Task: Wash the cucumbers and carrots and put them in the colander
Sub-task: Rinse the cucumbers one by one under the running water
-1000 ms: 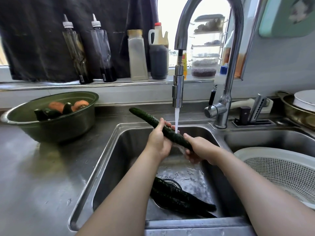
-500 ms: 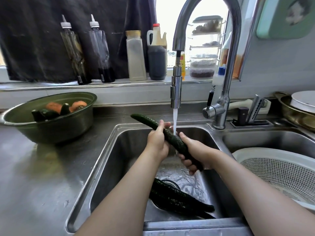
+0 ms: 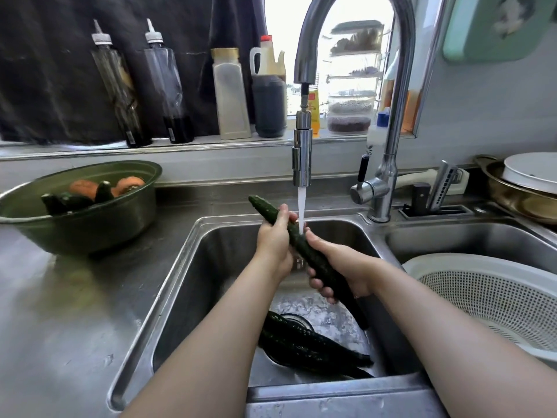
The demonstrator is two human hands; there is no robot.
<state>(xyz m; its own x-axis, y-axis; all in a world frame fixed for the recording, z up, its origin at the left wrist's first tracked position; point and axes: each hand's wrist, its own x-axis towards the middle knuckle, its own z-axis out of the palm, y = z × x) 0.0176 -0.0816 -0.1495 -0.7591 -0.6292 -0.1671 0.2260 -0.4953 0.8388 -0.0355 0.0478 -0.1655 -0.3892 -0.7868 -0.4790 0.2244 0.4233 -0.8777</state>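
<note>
A long dark green cucumber (image 3: 313, 260) slants over the left sink basin (image 3: 193, 267), under the running tap water (image 3: 301, 209). My left hand (image 3: 275, 239) grips its upper part and my right hand (image 3: 337, 263) grips its lower part. Two more cucumbers (image 3: 313, 345) lie on the basin floor by the drain. A green bowl (image 3: 84, 230) on the counter at the left holds carrots (image 3: 81, 188) and cucumbers (image 3: 69, 202). The white colander (image 3: 494, 300) sits in the right basin.
The tall chrome faucet (image 3: 391, 164) stands behind the sink. Several bottles (image 3: 229, 95) line the window ledge. A knife holder (image 3: 437, 200) and a brass pan with a white plate (image 3: 524, 188) sit at the back right. Wet steel counter (image 3: 60, 312) stretches left.
The cucumber has tilted steeper, its lower end sliding down through my right hand toward the basin. My right hand has shifted lower along it; my left hand stays on the upper part.
</note>
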